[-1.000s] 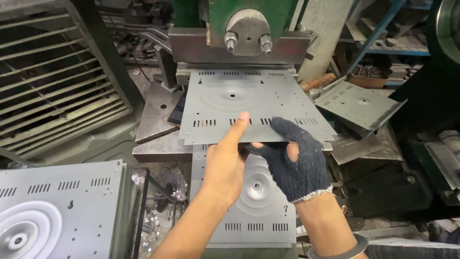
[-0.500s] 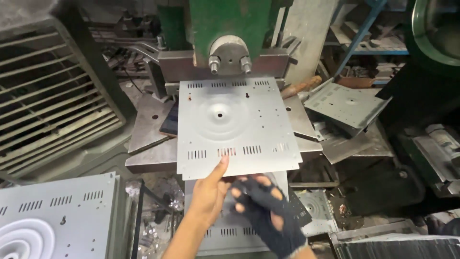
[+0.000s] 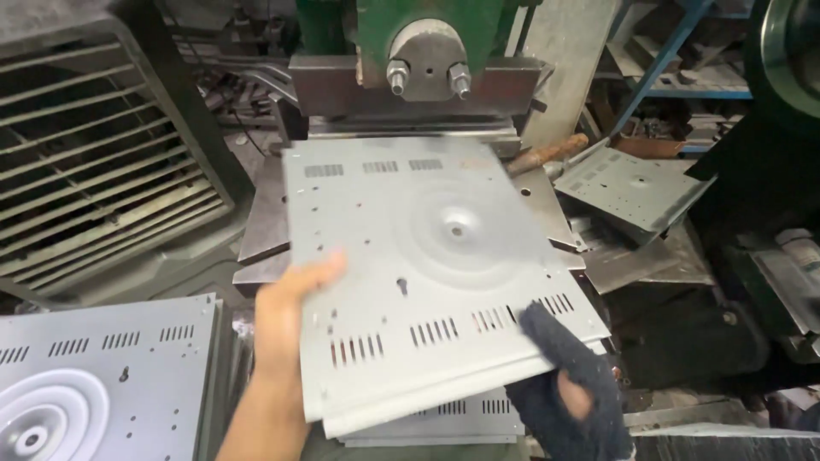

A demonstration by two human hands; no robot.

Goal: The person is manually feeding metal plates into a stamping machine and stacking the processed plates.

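Fingers first: on my left hand (image 3: 286, 312) they're wrapped under the near left edge of the metal sheet (image 3: 427, 265), with the thumb lying flat on top, so that side is properly pinched between thumb and fingers. Over on my right hand (image 3: 568, 397), which has a dark knit glove on with a hole worn through it, I've got the near right corner of the sheet, thumb pressed down on top by the row of slots; can't really tell what the fingers underneath are doing since the sheet hides them. That sheet is a grey stamped panel with a round dished bit in the middle and slots along the near and far edges. It's held up in the air, tilted a bit, just in front of the green press (image 3: 427, 51) and over its steel bed (image 3: 265, 230). Right below it sits another panel (image 3: 444, 418) of the same kind, mostly covered. Off to my left is a stack of matching panels (image 3: 102, 376), behind that a big louvred metal grille (image 3: 94, 145), and on the right one more panel (image 3: 632, 188) lying tilted near a wooden handle (image 3: 547, 155).
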